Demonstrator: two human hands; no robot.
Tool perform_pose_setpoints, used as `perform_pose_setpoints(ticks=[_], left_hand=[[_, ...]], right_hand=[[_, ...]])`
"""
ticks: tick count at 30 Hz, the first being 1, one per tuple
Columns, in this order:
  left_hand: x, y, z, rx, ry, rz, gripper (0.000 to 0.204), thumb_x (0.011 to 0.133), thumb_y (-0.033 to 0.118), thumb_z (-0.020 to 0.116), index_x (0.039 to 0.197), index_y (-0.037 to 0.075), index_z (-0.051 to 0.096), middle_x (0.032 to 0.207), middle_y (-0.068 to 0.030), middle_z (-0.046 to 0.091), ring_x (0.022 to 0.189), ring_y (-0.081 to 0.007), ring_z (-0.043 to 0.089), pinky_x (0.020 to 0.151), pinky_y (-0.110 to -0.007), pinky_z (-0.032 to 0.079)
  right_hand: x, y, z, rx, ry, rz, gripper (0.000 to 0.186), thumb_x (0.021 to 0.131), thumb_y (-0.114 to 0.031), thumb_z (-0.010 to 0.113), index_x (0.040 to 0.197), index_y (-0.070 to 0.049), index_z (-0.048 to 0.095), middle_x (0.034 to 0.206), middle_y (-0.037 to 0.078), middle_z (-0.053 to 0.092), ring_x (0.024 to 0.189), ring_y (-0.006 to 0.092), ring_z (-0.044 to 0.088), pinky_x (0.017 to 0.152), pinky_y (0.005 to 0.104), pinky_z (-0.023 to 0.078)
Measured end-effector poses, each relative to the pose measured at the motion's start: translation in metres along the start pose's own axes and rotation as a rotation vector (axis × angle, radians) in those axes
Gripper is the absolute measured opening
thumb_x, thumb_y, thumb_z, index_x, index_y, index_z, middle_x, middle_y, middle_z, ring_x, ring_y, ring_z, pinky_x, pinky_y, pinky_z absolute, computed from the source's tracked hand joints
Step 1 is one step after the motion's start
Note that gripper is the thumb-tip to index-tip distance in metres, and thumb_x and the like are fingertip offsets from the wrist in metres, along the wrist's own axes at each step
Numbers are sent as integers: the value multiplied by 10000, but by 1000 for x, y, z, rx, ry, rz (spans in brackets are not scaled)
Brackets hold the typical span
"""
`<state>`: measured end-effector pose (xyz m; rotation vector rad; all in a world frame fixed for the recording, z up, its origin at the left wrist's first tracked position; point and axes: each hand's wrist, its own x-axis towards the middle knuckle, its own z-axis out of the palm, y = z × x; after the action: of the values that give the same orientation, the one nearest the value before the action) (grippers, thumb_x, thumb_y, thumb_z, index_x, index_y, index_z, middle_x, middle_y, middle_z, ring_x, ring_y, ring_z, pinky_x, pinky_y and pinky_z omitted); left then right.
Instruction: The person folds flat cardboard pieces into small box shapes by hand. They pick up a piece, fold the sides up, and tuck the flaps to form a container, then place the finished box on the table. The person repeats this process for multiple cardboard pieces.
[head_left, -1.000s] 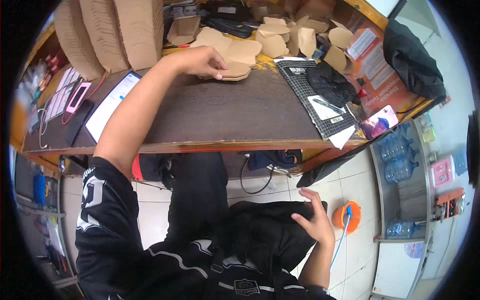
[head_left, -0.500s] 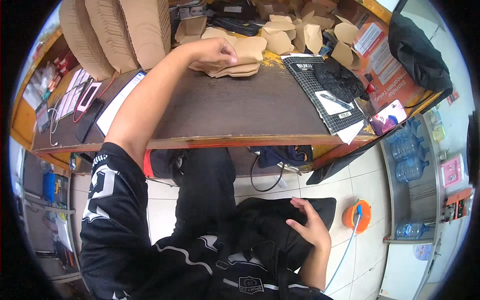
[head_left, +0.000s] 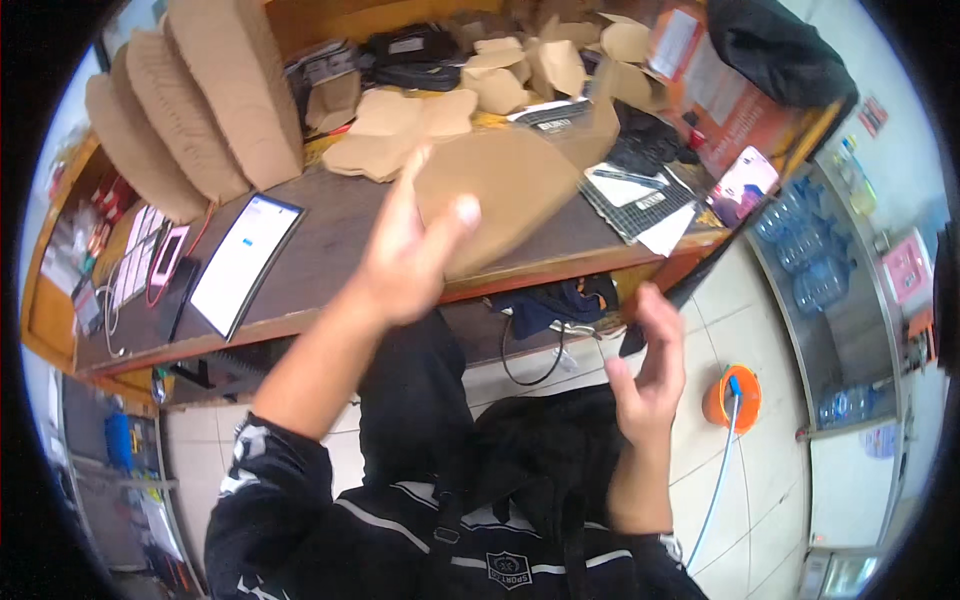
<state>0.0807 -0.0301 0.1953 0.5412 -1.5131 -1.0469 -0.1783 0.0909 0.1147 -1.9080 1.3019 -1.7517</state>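
Note:
A flat brown cardboard blank (head_left: 510, 190) with rounded lobes is held up over the table's front edge. My left hand (head_left: 415, 245) grips its near left side, thumb on top; the blank is blurred by motion. To the right and nearer my body, my right hand (head_left: 650, 370) is raised above my lap, fingers apart and slightly curled, holding nothing. Farther back on the dark table, more flat blanks (head_left: 365, 155) of the same cardboard lie in a low pile.
Tall nested cardboard stacks (head_left: 235, 90) stand at the back left, and folded cardboard boxes (head_left: 555, 68) at the back. A tablet-like screen (head_left: 245, 260) lies left. A checkered notebook (head_left: 645, 212) and a phone (head_left: 743, 185) lie right. An orange bucket (head_left: 738, 410) stands on the floor.
My left hand has come back from the pile toward me, bringing a cardboard blank. My right hand has risen from my lap toward the table. The view has shifted a little.

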Motion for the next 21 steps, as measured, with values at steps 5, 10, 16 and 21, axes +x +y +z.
perform_pose_setpoints(ticks=[5, 10, 16, 21], left_hand=[[-57, -30, 53, -531, -151, -388, 581, 1033, 53, 521, 1566, 56, 291, 1458, -111, 513, 1338, -223, 521, 1135, -395, 421], [-61, -92, 64, -716, -327, -603, 552, 996, 48, 569, 1521, 24, 401, 1452, -134, 552, 1333, -251, 563, 1129, -427, 457], [-62, -128, 66, -781, -377, -772, 441, 1004, 156, 653, 1402, 3, 545, 1284, -113, 670, 1169, -220, 669, 1014, -391, 539], [-86, -152, 88, -625, -277, -778, 355, 1021, 247, 689, 1270, -3, 659, 1154, -82, 726, 1014, -167, 712, 898, -345, 579]], right_hand=[[40, -29, 16, -52, 173, -70, 580, 854, -119, 801, 1367, 46, 588, 1351, 180, 603, 1277, 320, 566, 1120, 410, 408], [13, 10, 27, 417, 268, 353, 176, 949, -63, 751, 1075, 14, 655, 1064, 56, 655, 943, 122, 624, 878, 295, 490], [-20, 34, 27, 396, 323, 365, 145, 910, 56, 740, 961, -22, 628, 881, -11, 549, 748, 68, 553, 729, 236, 455], [-47, 66, 30, -164, 300, 66, 225, 865, 90, 734, 1061, -20, 717, 902, 61, 542, 715, 135, 528, 673, 251, 446]])
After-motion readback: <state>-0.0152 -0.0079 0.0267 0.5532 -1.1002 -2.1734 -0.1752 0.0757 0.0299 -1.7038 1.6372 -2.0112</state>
